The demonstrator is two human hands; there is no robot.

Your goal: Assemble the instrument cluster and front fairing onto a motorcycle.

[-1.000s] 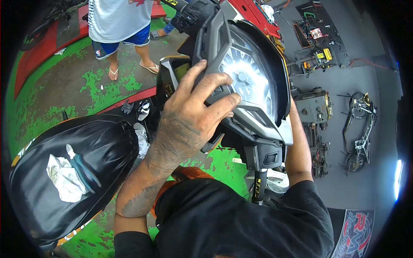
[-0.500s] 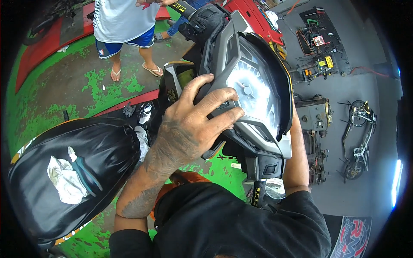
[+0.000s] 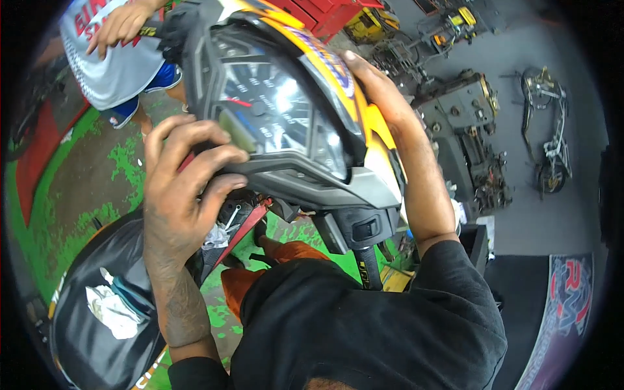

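My left hand (image 3: pixel 185 172) grips the lower-left rim of the scooter's dark instrument housing (image 3: pixel 292 172), fingers curled over its edge beside the clear dial cover (image 3: pixel 260 107). On the right, my right hand (image 3: pixel 377 91) is wrapped round the yellow front fairing (image 3: pixel 361 127), its fingertips partly hidden by it. Below the housing are a black switch block (image 3: pixel 361 227) and a handlebar grip (image 3: pixel 367 266). Pliers (image 3: pixel 127 292) and a white rag (image 3: pixel 110 312) lie on the black seat (image 3: pixel 78 273) at lower left.
A co-worker's hand (image 3: pixel 123 29) is at the far handlebar at upper left, above blue shorts. A red tool cabinet (image 3: pixel 325 16), machinery (image 3: pixel 455 110), a bare motorcycle frame (image 3: pixel 546 130), a red ramp (image 3: pixel 36 162) and the patchy green floor (image 3: pixel 123 159) surround the scooter.
The dash and both my hands have shifted left in view, and the view has turned. The yellow fairing and my right hand, hidden earlier, now show. The co-worker appears further left.
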